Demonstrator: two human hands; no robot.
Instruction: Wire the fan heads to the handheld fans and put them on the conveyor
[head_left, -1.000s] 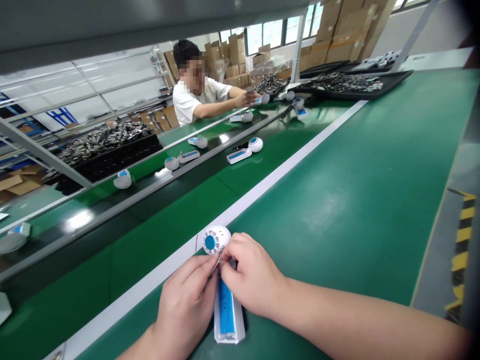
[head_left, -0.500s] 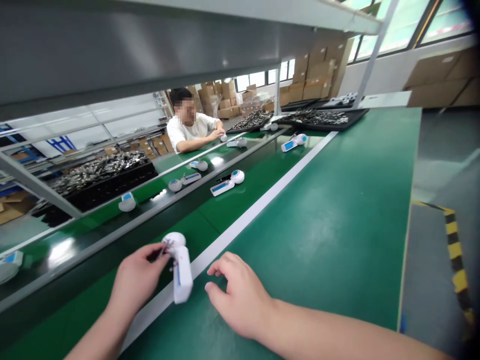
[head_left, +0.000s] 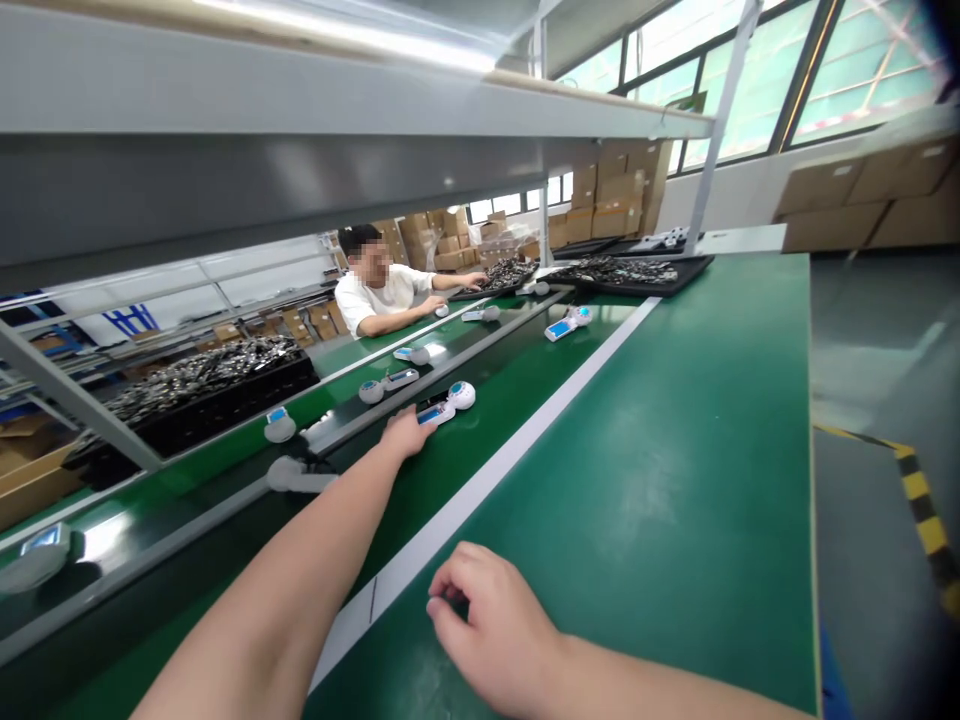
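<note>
My left hand (head_left: 409,432) reaches far out over the green belt, its fingers closed on the near end of a white device with a blue panel and a round head (head_left: 459,397). My right hand (head_left: 480,610) hovers over the green table (head_left: 660,450), fingers curled with a gap between thumb and index finger and nothing held. Another white device (head_left: 289,474) lies on the metal divider rail, left of my left forearm. Farther up the belt rests a white device with a blue panel (head_left: 568,323).
Several white devices lie on the lane beyond the rail (head_left: 225,510). A person in a white shirt (head_left: 386,300) works across it, one hand at a tray of metal parts (head_left: 510,274). Another black tray (head_left: 690,275) stands at the far end. A metal shelf (head_left: 300,190) hangs overhead.
The device that my left hand held now lies on the divider rail. My left hand has moved forward to another device. The person opposite has stretched one hand to the tray. The view has tilted up.
</note>
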